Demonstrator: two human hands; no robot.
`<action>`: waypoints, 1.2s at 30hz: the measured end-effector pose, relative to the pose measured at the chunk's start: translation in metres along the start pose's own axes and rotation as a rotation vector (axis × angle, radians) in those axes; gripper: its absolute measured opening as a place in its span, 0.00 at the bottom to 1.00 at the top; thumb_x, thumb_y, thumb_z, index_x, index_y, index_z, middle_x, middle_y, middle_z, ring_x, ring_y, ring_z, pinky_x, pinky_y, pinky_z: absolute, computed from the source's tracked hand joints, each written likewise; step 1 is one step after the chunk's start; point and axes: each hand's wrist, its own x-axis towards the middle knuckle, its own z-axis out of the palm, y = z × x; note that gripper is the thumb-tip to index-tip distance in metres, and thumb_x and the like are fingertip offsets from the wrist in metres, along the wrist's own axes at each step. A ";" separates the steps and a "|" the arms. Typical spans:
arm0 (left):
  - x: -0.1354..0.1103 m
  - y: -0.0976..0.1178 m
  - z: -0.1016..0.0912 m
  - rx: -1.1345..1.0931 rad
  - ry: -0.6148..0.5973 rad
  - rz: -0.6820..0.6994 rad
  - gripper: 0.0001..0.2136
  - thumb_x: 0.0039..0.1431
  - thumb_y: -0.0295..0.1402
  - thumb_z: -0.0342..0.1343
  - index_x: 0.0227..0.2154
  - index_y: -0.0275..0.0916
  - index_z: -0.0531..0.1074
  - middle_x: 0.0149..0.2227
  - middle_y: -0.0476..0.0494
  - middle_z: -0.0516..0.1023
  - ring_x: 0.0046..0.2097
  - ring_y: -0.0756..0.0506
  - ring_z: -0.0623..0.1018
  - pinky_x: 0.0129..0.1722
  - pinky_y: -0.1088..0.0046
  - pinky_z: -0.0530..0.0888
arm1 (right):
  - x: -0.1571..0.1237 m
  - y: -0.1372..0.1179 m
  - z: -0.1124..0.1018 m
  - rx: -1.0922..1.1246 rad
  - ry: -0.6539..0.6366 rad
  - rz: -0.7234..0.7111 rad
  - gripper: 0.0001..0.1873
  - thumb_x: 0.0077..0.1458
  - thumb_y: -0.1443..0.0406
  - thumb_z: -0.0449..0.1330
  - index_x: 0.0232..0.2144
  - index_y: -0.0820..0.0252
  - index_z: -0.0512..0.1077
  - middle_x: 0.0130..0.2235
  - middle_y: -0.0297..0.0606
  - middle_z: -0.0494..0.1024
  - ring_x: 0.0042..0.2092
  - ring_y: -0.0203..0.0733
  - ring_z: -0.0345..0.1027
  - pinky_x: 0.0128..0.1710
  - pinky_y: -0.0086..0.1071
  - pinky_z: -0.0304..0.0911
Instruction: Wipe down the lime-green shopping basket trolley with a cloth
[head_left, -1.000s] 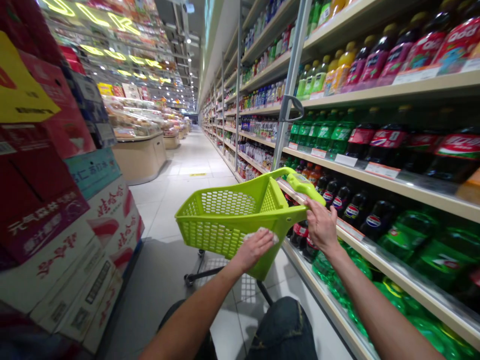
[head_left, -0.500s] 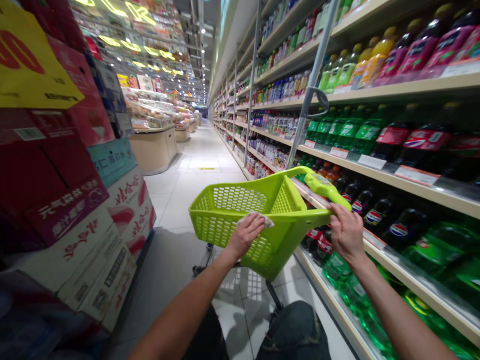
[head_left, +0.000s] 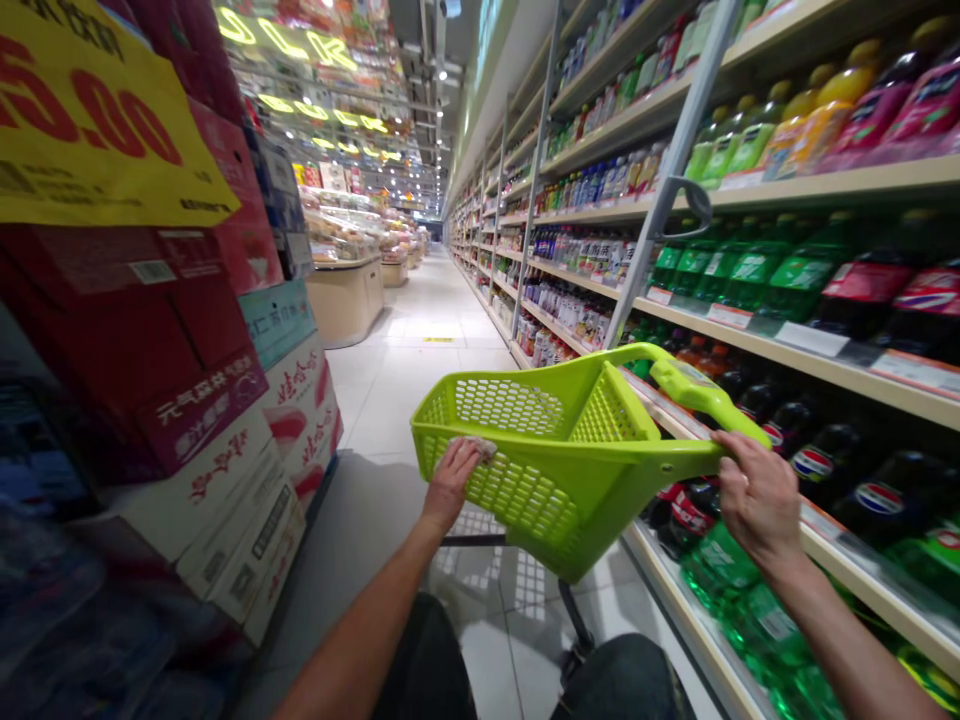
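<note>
Arms outstretched; left hand [head_left: 450, 478] and right hand [head_left: 757, 497] in closed grip.

Open aisle [head_left: 420, 360] ahead, boxes [head_left: 225, 440] left, shelves [head_left: 825, 350] right

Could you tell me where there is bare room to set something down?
Bare: the tiled floor between stacked cartons and drink shelves, and inside the green basket where visible. Crowded: those shelves; left hand with cloth on the rim, right hand on the handle.

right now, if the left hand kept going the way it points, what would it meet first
Probably the green basket: the left hand holds a cloth against its side wall near the rim, fingers pointing into it.
</note>
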 end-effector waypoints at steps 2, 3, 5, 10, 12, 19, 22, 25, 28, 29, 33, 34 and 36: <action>-0.018 -0.003 0.010 -0.011 -0.072 -0.006 0.20 0.53 0.18 0.39 0.45 0.38 0.68 0.49 0.44 0.70 0.57 0.46 0.61 0.52 0.63 0.67 | 0.000 0.001 0.000 -0.008 -0.007 -0.011 0.20 0.55 0.61 0.41 0.42 0.61 0.67 0.42 0.45 0.73 0.46 0.48 0.65 0.46 0.42 0.55; -0.028 -0.006 0.013 -0.016 -0.095 -0.024 0.21 0.52 0.17 0.39 0.45 0.39 0.68 0.49 0.45 0.71 0.56 0.47 0.62 0.52 0.64 0.68 | 0.001 0.002 0.000 -0.011 -0.017 -0.024 0.20 0.55 0.61 0.41 0.42 0.61 0.67 0.42 0.45 0.73 0.46 0.48 0.65 0.46 0.42 0.55; -0.039 -0.015 0.013 -0.016 -0.072 -0.081 0.21 0.51 0.17 0.39 0.44 0.39 0.69 0.48 0.44 0.71 0.56 0.47 0.63 0.51 0.63 0.69 | 0.001 0.005 -0.001 -0.021 -0.033 -0.051 0.19 0.55 0.61 0.41 0.43 0.59 0.66 0.42 0.44 0.73 0.46 0.47 0.65 0.47 0.41 0.55; -0.012 -0.047 -0.007 0.025 0.184 -0.268 0.21 0.51 0.18 0.39 0.46 0.38 0.67 0.51 0.43 0.68 0.57 0.45 0.60 0.55 0.58 0.63 | 0.000 0.010 0.002 -0.046 -0.028 -0.017 0.19 0.55 0.60 0.42 0.44 0.57 0.66 0.43 0.44 0.72 0.48 0.48 0.64 0.47 0.40 0.56; -0.008 -0.050 -0.005 0.016 0.165 -0.276 0.22 0.51 0.17 0.39 0.46 0.39 0.67 0.51 0.44 0.68 0.57 0.45 0.61 0.55 0.58 0.63 | -0.001 0.010 0.005 -0.047 -0.013 0.002 0.19 0.55 0.60 0.42 0.44 0.56 0.66 0.42 0.44 0.72 0.47 0.49 0.64 0.46 0.40 0.56; -0.047 -0.045 0.008 -0.031 0.012 -0.269 0.23 0.47 0.15 0.40 0.43 0.39 0.69 0.48 0.44 0.71 0.54 0.45 0.66 0.52 0.61 0.68 | 0.001 0.010 0.007 -0.045 -0.027 -0.023 0.19 0.55 0.61 0.42 0.44 0.58 0.66 0.42 0.45 0.73 0.47 0.48 0.64 0.46 0.39 0.56; -0.019 -0.051 -0.005 -0.012 0.156 -0.319 0.24 0.48 0.16 0.40 0.47 0.39 0.65 0.52 0.43 0.67 0.57 0.45 0.62 0.55 0.58 0.62 | 0.000 0.010 0.006 -0.042 -0.040 -0.022 0.19 0.55 0.61 0.42 0.43 0.59 0.67 0.42 0.46 0.73 0.48 0.48 0.64 0.45 0.39 0.56; 0.009 -0.047 -0.006 -0.030 0.197 -0.303 0.23 0.50 0.17 0.40 0.48 0.39 0.65 0.53 0.43 0.65 0.57 0.44 0.60 0.56 0.55 0.61 | 0.001 0.009 0.005 -0.031 -0.018 -0.036 0.19 0.55 0.61 0.42 0.43 0.60 0.67 0.42 0.46 0.73 0.47 0.48 0.64 0.45 0.39 0.56; -0.002 -0.029 0.010 -0.065 0.115 -0.259 0.25 0.48 0.15 0.40 0.48 0.40 0.66 0.52 0.44 0.67 0.57 0.44 0.62 0.55 0.56 0.62 | 0.001 0.006 0.003 -0.011 -0.005 -0.047 0.18 0.55 0.62 0.42 0.43 0.59 0.67 0.42 0.45 0.72 0.47 0.47 0.65 0.45 0.38 0.56; -0.011 -0.022 0.016 -0.083 0.072 -0.230 0.26 0.46 0.15 0.39 0.48 0.40 0.66 0.52 0.44 0.68 0.56 0.45 0.63 0.54 0.57 0.64 | 0.002 0.006 0.002 -0.009 -0.005 -0.045 0.18 0.55 0.62 0.42 0.43 0.59 0.67 0.42 0.45 0.72 0.47 0.46 0.65 0.45 0.37 0.56; -0.022 0.002 0.019 -0.161 -0.018 -0.089 0.28 0.45 0.14 0.39 0.49 0.41 0.64 0.52 0.45 0.68 0.56 0.46 0.63 0.53 0.60 0.66 | 0.002 0.006 0.001 -0.019 -0.013 -0.045 0.19 0.56 0.61 0.42 0.43 0.61 0.67 0.42 0.46 0.72 0.47 0.46 0.65 0.45 0.38 0.56; -0.014 0.006 0.016 -0.168 0.007 -0.084 0.28 0.46 0.15 0.40 0.50 0.41 0.63 0.53 0.44 0.66 0.57 0.46 0.61 0.54 0.59 0.65 | 0.002 0.006 0.002 -0.016 -0.009 -0.045 0.19 0.56 0.61 0.42 0.42 0.61 0.67 0.42 0.46 0.72 0.47 0.46 0.65 0.45 0.38 0.56; 0.010 0.013 0.010 -0.168 0.072 -0.093 0.27 0.47 0.16 0.41 0.52 0.40 0.61 0.55 0.43 0.63 0.59 0.45 0.58 0.55 0.58 0.62 | 0.002 0.005 0.002 -0.004 0.000 -0.038 0.19 0.56 0.61 0.42 0.42 0.62 0.67 0.42 0.46 0.72 0.47 0.46 0.64 0.45 0.39 0.56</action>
